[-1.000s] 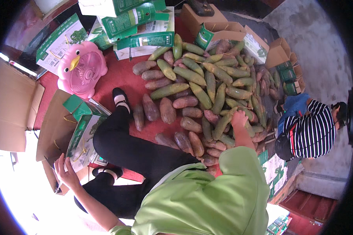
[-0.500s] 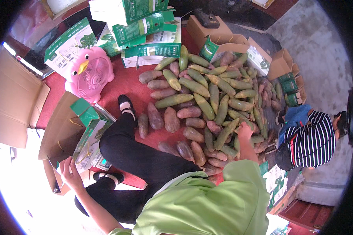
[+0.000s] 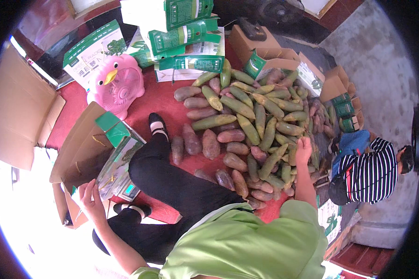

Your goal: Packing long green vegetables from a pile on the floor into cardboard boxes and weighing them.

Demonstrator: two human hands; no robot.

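Observation:
My right hand (image 3: 304, 148) is raised over the right part of a heap of long green radishes (image 3: 273, 161). Its fingers are curled in, and no radish sticks out of them. My left hand (image 3: 89, 200) is held out at the left with fingers bent and apart, beside an open carton (image 3: 74, 156). A thin pale line and a bit of green show by its fingertips, too small to make out. Purplish-brown radishes (image 3: 210, 144) lie around the near and left edges of the heap, on a red carpet (image 3: 160, 100).
A digital scale (image 3: 129, 191) with a lit display sits by my feet. A pink bird-shaped fan (image 3: 118, 86) stands at the left. Green-and-white printed cartons (image 3: 191, 42) are stacked behind the heap. A person in a striped top (image 3: 372, 172) bends at the right, near small open boxes (image 3: 347, 109).
My right hand has come off a green radish and moved a little right and up, leaving the radish on the heap. The left hand's fingers have bent somewhat. The whole view has shifted slightly.

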